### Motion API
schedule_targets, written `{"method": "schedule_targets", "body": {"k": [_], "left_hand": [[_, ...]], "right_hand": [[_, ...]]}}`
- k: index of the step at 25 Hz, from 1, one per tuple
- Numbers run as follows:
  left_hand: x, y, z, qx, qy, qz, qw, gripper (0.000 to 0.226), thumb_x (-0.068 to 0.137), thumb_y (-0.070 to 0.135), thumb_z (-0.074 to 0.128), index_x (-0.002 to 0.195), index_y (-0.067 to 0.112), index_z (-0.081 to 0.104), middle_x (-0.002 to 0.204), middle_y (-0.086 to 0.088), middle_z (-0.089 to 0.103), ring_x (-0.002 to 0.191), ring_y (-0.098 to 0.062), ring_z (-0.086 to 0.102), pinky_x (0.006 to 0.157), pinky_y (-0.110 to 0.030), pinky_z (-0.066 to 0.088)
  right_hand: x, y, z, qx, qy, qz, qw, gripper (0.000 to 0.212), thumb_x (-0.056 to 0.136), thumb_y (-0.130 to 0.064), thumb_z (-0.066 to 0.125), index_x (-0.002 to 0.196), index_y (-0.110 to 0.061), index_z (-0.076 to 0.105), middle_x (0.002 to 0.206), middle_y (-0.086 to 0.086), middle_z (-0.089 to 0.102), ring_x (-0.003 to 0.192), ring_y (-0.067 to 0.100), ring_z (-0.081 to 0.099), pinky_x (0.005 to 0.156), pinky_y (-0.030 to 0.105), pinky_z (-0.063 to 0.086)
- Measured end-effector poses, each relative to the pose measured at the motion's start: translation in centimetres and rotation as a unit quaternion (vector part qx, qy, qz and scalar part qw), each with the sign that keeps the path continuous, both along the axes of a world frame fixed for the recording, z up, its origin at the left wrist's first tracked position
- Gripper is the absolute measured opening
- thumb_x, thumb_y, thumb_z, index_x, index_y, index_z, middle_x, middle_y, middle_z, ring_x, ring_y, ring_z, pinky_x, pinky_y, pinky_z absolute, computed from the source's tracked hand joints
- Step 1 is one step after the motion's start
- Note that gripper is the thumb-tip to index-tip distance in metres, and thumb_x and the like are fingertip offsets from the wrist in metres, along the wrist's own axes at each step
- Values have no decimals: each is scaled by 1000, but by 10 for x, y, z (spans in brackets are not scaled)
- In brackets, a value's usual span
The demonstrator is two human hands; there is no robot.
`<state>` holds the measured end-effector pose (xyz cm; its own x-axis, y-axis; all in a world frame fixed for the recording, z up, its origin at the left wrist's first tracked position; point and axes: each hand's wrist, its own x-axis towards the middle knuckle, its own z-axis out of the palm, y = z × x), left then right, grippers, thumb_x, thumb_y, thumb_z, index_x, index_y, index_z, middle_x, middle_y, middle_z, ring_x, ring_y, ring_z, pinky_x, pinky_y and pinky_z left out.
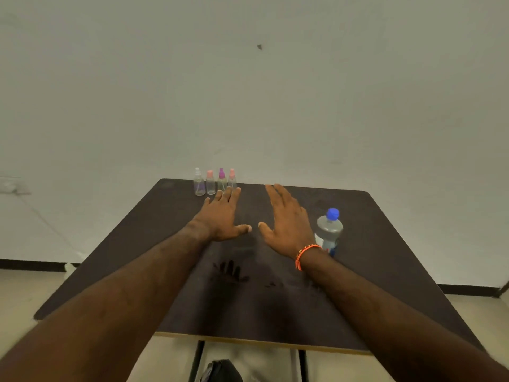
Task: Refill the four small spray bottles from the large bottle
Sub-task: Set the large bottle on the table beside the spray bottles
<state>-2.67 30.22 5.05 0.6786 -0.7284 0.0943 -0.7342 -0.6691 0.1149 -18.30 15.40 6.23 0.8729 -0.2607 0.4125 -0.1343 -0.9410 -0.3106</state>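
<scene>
Several small clear spray bottles stand in a row at the table's far edge: one with a clear cap (199, 183), one with a pink cap (210, 183), one with a purple cap (222, 180) and another pink-capped one (232, 179). The large clear bottle (329, 231) with a blue cap stands upright on the right. My left hand (223, 216) is stretched out flat, fingertips just in front of the small bottles, holding nothing. My right hand (286, 221), with an orange wrist band, is also flat with straight fingers, just left of the large bottle, and partly hides its lower part.
The dark brown table (137, 257) stands against a pale wall; handprint smudges mark its middle. A dark bag (221, 372) lies on the floor under the near edge. Black table legs show below the near edge.
</scene>
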Motion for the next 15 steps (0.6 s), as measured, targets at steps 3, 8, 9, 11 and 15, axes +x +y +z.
{"method": "schedule_targets", "body": {"k": [3, 8, 9, 11, 15], "left_hand": [[47, 25, -2, -15, 16, 38, 999, 117, 88, 75, 56, 165, 13, -6, 173, -13, -1, 159, -36, 6, 126, -57, 17], [136, 51, -18, -42, 41, 93, 994, 113, 89, 68, 63, 164, 11, 1, 172, -13, 13, 157, -36, 16, 123, -57, 26], [154, 53, -21, -59, 45, 103, 992, 112, 88, 65, 65, 164, 11, 4, 171, -13, 17, 156, -35, 20, 122, -56, 28], [191, 52, -30, -106, 61, 130, 984, 113, 86, 61, 72, 164, 10, 8, 169, -12, 24, 154, -32, 28, 120, -53, 32], [251, 44, -62, -138, 110, 191, 966, 126, 76, 64, 80, 165, 13, 6, 169, -10, 26, 155, -31, 27, 121, -53, 30]], "right_hand": [[57, 2, -15, 21, 69, -25, 997, 92, 83, -44, 62, 158, -22, 13, 164, 5, 20, 145, 29, 32, 114, 52, 31], [162, -7, -36, 65, 155, -46, 985, 101, 82, -44, 67, 158, -15, 8, 164, 7, 20, 145, 31, 33, 115, 57, 29], [184, -11, -40, 79, 168, -47, 981, 104, 81, -45, 69, 159, -15, 6, 164, 7, 20, 145, 32, 33, 115, 57, 29], [225, -22, -47, 108, 184, -52, 976, 108, 81, -45, 72, 159, -15, 4, 163, 8, 21, 144, 33, 35, 114, 56, 31], [285, -45, -65, 177, 154, -60, 970, 111, 79, -33, 77, 158, -15, 1, 160, 12, 26, 140, 35, 40, 112, 54, 36]]}}
